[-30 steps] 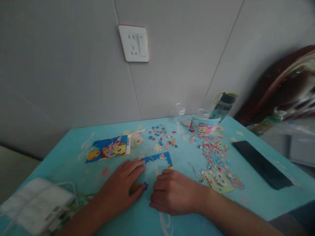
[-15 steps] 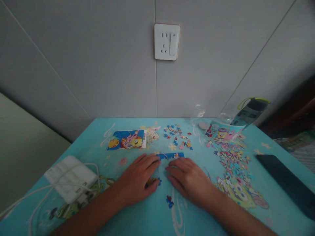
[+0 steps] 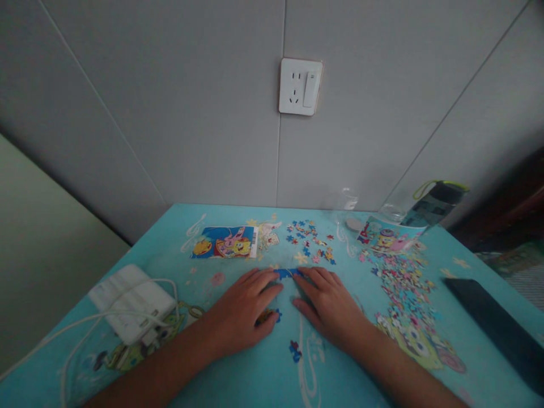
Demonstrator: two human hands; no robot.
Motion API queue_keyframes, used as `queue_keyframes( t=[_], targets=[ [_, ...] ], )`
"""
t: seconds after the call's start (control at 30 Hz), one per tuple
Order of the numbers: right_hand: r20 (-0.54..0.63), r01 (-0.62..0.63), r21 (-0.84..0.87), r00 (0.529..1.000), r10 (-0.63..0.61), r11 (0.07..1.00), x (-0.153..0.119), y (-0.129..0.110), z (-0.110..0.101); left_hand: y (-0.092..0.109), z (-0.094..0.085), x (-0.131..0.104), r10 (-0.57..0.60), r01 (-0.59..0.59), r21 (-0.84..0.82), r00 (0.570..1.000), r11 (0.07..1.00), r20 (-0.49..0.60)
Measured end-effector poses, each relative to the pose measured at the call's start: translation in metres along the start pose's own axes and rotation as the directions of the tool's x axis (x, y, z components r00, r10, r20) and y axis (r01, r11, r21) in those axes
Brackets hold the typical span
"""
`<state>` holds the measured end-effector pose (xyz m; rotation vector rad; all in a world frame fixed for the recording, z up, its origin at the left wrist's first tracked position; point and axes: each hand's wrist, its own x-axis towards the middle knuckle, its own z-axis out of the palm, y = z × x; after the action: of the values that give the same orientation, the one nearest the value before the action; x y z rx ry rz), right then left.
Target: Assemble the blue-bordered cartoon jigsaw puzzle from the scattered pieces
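Observation:
A joined strip of blue jigsaw puzzle pieces [image 3: 286, 273] lies across the middle of the table. My left hand [image 3: 246, 309] rests palm down, its fingertips at the strip's left end and its thumb spread away from them. Part of a puzzle cluster [image 3: 277, 315] shows beside that thumb; the rest is under the hand. My right hand [image 3: 329, 300] lies with its fingers stretched over the strip's right end, hiding it, with the thumb apart. Just below, between the hands, sits a small red and blue puzzle cluster [image 3: 294, 350].
A cartoon picture card [image 3: 225, 242] lies at the back left. Loose puzzle pieces [image 3: 308, 235] are spread behind my hands, with a larger pile [image 3: 403, 277] on the right. Around the edges are a white power bank [image 3: 131, 303] with cables, a bottle [image 3: 436, 204] and a black slab [image 3: 493, 323].
My right hand's fingers have moved up onto the right end of the puzzle strip, covering it. The left hand stays at the other end. The view has shifted slightly.

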<state>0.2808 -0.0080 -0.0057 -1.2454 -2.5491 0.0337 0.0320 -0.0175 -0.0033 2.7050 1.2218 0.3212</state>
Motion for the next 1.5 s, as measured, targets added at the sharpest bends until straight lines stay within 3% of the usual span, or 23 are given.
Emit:
queue_keyframes(
  t=[0.93, 1.17, 1.27, 1.4, 1.5],
  targets=[
    [0.030, -0.034, 0.040, 0.999, 0.033, 0.999, 0.001, -0.001, -0.005, -0.006, 0.010, -0.005, -0.016, 0.016, 0.012, 1.000, 1.000, 0.000],
    [0.044, -0.042, 0.076, 0.998, 0.038, 0.996, -0.001, -0.004, -0.008, -0.007, 0.010, -0.005, -0.033, 0.033, -0.054, 0.999, 0.998, 0.004],
    [-0.010, -0.076, 0.154, 0.997, 0.078, 0.985, 0.000, 0.010, -0.010, -0.007, 0.008, -0.005, -0.063, 0.064, -0.084, 0.998, 0.994, 0.018],
    [-0.170, -0.284, 0.178, 0.934, 0.313, 0.942, 0.001, 0.053, -0.013, -0.007, 0.009, -0.005, -0.072, 0.073, -0.111, 0.997, 0.991, 0.017],
    [-0.157, -0.376, 0.117, 0.907, 0.391, 0.919, 0.000, 0.082, -0.011, -0.008, 0.009, -0.004, -0.075, 0.075, -0.126, 0.997, 0.989, 0.009]
  ],
)
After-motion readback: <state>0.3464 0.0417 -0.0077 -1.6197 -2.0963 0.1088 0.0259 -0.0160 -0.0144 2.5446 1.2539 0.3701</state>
